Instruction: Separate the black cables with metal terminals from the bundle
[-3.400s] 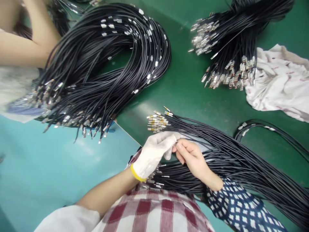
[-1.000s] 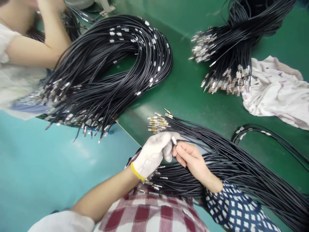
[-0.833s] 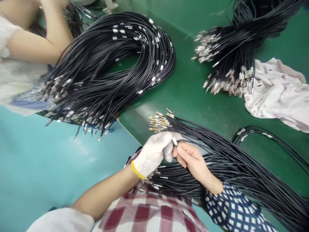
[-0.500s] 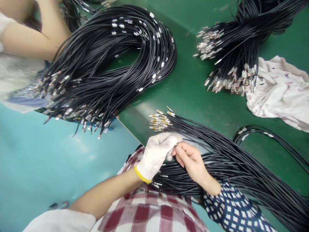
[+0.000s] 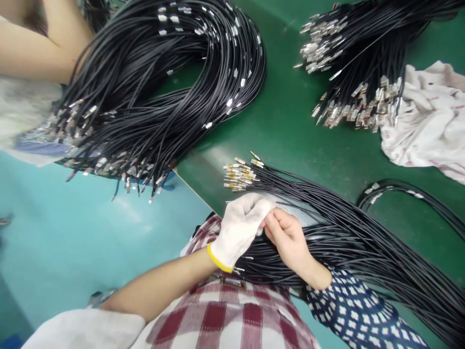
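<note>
My left hand (image 5: 241, 225) wears a white knit glove with a yellow cuff. Its fingers are closed in a pinch and meet the bare fingertips of my right hand (image 5: 290, 240), which is also pinched shut. Whatever lies between the fingertips is hidden. Just beyond the hands runs a bundle of thin black cables (image 5: 348, 218), its metal ends (image 5: 240, 174) marked with yellow and pointing left. Beneath and beside my hands lies a second black cable bundle (image 5: 334, 242), a few of its silvery tips showing under the glove.
A large looped cable bundle (image 5: 232, 92) covers the upper left, beside a co-worker's arm (image 5: 32, 53). At the upper right are more cables (image 5: 363, 39) and a crumpled white cloth (image 5: 432, 121). A short cable loop (image 5: 395, 186) rests on the green table (image 5: 312, 150).
The view has shifted slightly, so the far bundles and cloth sit higher in the picture. My hands stay pinched together, with the gloved hand turned a little.
</note>
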A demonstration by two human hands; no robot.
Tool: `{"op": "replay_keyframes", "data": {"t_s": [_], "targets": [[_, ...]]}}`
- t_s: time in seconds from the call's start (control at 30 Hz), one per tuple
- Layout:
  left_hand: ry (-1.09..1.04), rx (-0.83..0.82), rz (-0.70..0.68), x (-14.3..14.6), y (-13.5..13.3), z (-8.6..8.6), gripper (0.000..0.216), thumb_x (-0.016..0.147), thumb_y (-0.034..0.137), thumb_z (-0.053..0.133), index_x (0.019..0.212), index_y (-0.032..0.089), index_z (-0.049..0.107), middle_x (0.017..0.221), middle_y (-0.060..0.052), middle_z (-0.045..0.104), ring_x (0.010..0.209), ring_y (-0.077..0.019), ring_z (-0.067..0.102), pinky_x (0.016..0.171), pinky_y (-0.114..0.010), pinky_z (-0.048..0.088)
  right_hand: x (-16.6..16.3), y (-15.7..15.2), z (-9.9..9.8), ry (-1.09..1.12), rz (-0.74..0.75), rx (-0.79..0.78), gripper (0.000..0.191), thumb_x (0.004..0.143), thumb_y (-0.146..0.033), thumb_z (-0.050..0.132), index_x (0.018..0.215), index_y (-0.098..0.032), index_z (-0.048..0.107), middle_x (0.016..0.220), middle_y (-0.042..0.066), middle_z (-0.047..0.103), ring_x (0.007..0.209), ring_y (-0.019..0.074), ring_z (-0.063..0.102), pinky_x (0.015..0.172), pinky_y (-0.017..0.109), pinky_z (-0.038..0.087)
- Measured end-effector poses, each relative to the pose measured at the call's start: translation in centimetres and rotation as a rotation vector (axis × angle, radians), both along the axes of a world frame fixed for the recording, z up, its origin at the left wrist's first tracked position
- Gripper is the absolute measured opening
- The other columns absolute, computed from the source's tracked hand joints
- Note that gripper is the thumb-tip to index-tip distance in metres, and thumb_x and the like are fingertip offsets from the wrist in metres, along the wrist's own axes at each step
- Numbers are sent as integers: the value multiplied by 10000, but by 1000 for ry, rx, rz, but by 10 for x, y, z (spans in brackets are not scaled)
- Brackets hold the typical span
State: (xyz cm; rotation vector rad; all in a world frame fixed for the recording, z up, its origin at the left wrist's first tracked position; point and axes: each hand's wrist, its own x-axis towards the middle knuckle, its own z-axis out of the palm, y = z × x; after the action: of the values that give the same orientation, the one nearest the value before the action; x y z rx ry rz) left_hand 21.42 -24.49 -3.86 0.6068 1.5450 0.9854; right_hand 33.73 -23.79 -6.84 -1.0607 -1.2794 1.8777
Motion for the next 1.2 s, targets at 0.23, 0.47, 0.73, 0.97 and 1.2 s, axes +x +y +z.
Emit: {"op": "replay_keyframes", "data": {"t_s": [0.23,0.47,0.73,0.97,1.2], "targets": [[-218,18,-92,-11,-6,-5,197,875,317,608,933,138,667,590,47,524,483,-65,479,482,-190,396,2,6,5,83,52,-73,402,957,-518,543,747,-175,549,494,-101,307,423,64,214,404,222,164],[-310,49,-89,-14,-9,-8,257,877,363,638,1002,142,681,599,38,538,485,-69,485,485,-198,397,4,8,5,53,67,-29,394,965,-509,531,764,-172,568,496,-83,365,445,79,275,439,232,224],[-199,-20,15,-2,-3,2,283,854,415,642,845,135,678,530,53,468,428,-55,404,418,-188,305,1,2,4,23,6,-34,411,949,-529,547,735,-178,561,508,-87,318,448,78,232,425,237,180],[-137,6,19,1,-5,-1,259,860,394,631,853,142,691,534,51,466,439,-63,420,429,-192,330,-2,2,4,22,-12,-46,434,923,-564,565,716,-183,549,510,-82,326,451,78,229,425,238,196],[-246,30,-92,-11,-9,-3,288,874,420,632,907,138,674,557,48,489,442,-68,447,446,-200,349,2,6,6,88,64,-83,409,923,-545,578,750,-174,576,495,-92,319,437,71,224,420,227,186]]}}
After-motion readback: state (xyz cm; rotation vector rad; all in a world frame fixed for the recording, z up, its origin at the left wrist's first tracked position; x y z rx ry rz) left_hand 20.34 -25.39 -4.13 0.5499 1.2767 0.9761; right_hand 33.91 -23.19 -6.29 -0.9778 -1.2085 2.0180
